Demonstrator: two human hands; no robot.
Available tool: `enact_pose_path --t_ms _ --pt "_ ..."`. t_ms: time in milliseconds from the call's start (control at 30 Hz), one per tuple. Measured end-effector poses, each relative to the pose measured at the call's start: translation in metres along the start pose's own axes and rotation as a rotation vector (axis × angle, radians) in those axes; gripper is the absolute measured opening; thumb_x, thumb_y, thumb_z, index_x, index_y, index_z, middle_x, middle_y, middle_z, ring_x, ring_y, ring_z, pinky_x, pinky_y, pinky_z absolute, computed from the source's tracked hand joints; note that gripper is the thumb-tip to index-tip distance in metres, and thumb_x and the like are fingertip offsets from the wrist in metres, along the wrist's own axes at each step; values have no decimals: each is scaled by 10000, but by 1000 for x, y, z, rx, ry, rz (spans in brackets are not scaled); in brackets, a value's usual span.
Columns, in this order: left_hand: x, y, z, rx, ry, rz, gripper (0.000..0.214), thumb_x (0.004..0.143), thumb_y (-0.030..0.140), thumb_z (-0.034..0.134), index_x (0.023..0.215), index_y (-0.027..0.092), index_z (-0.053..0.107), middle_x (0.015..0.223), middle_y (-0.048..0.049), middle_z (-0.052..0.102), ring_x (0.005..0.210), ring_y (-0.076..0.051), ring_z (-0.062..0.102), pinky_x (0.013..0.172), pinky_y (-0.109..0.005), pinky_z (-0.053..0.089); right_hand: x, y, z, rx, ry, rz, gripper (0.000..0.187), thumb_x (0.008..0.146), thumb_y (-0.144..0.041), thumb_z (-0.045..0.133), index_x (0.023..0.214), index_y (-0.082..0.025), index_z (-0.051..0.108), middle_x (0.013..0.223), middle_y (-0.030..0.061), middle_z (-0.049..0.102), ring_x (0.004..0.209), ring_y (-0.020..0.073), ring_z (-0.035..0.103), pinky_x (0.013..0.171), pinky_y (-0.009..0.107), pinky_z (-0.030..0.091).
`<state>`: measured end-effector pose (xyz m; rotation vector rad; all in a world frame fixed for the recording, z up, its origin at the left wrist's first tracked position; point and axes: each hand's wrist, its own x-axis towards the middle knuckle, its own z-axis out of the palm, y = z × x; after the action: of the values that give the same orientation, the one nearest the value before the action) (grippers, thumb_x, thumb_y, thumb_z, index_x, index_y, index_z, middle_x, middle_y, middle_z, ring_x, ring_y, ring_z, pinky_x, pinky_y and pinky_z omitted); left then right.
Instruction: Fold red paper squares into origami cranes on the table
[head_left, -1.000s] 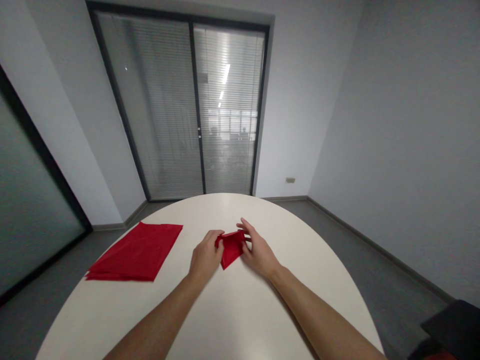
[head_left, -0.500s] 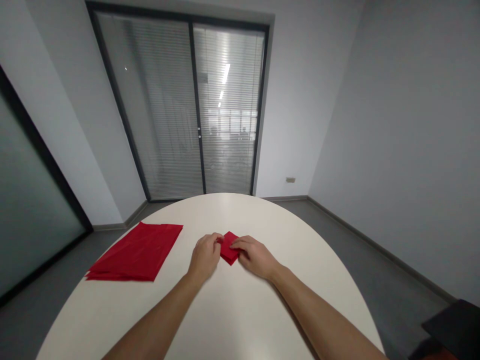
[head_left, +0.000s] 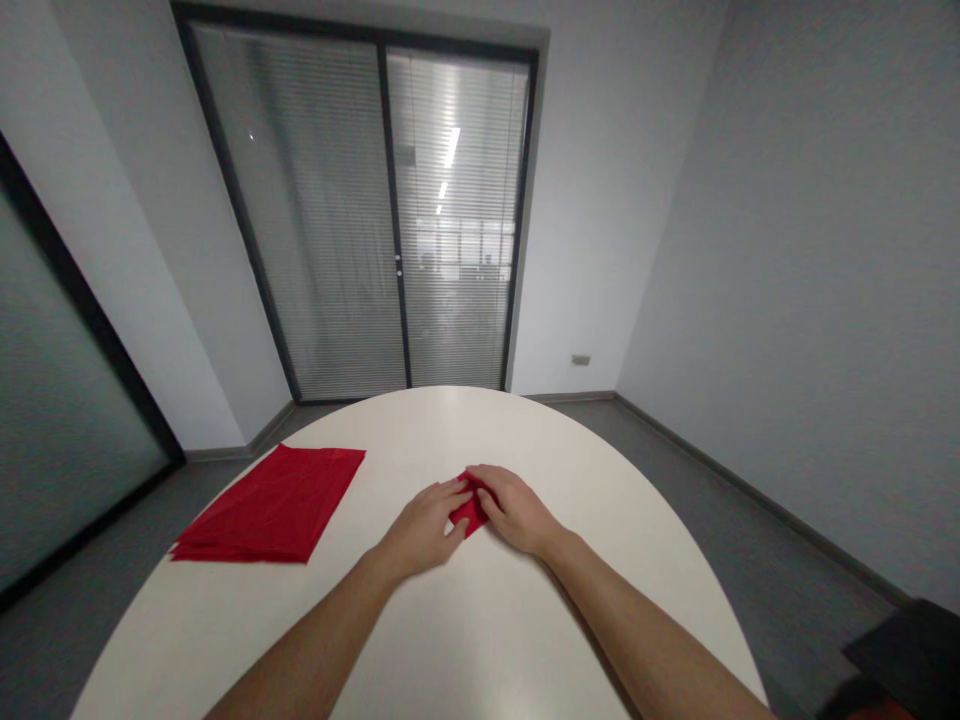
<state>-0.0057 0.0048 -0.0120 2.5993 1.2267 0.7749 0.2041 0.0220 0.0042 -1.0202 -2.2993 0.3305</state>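
Note:
A small folded red sheet [head_left: 470, 514], paper or thin cloth, lies at the middle of the white round table, partly covered by my fingers. From its left side, my left hand [head_left: 427, 527] grips it, fingers over the top and thumb at the near edge. My right hand [head_left: 517, 510] curls over its far and right edges, with the thumb resting on the red surface. Farther left lies a flat stack of larger red sheets [head_left: 277, 505], slightly wrinkled, its near edges showing layers. Neither hand touches that stack.
The white table [head_left: 465, 630] has a rounded far edge. Beyond it stand a framed glass partition with blinds [head_left: 330, 230] and pale walls. A dark flat object [head_left: 911, 650] shows low at the right, beside the table.
My left hand has moved right and nearer, its fingers now over the small sheet. My right fingers have shifted to its far edge, covering more of it. The sheet has moved slightly right.

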Motion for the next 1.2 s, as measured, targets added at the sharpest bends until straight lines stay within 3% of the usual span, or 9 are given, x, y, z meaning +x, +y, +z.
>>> enact_pose_path --t_ms 167,367,633,867,1033,1200 --pt "1 3 -1 -22 -9 19 456 896 196 551 1342 256 626 1468 -48 565 1363 -227 520 1183 -427 379 -3 5 6 -122 -246 129 608 962 -236 390 1559 -136 337 1589 131 388 1487 312 311 1204 559 250" --pt "2 7 0 93 -5 -146 419 945 233 490 1340 227 626 1425 -83 602 1343 -250 540 1178 -490 359 -3 -3 0 -169 -312 221 628 981 -373 379 1573 -168 330 1647 84 256 1535 329 159 1238 540 149" --pt "1 5 -3 9 -94 13 502 948 283 499 1443 203 517 1528 -90 491 1431 -201 439 1206 -406 337 -3 -7 0 -186 -329 267 676 966 -410 378 1589 -162 285 1655 74 233 1542 318 127 1245 524 108" --pt "0 13 -1 167 -236 -150 606 997 343 355 1559 121 306 1633 -130 277 1528 -226 234 1239 -455 224 -3 -6 0 -199 -348 270 694 977 -434 346 1596 -137 249 1660 83 205 1549 302 94 1247 521 80" --pt "1 18 -4 257 -258 -218 606 992 323 313 1558 107 305 1643 -139 240 1532 -245 219 1242 -492 184 -3 -15 -4 -229 -371 274 750 987 -522 321 1604 -113 199 1668 110 142 1551 316 61 1245 524 53" --pt "1 16 -6 256 -226 -193 586 994 290 292 1547 98 329 1630 -140 288 1529 -236 235 1248 -480 169 -6 -18 -6 -222 -403 281 881 959 -708 249 1612 -125 148 1673 122 90 1549 341 25 1238 549 33"
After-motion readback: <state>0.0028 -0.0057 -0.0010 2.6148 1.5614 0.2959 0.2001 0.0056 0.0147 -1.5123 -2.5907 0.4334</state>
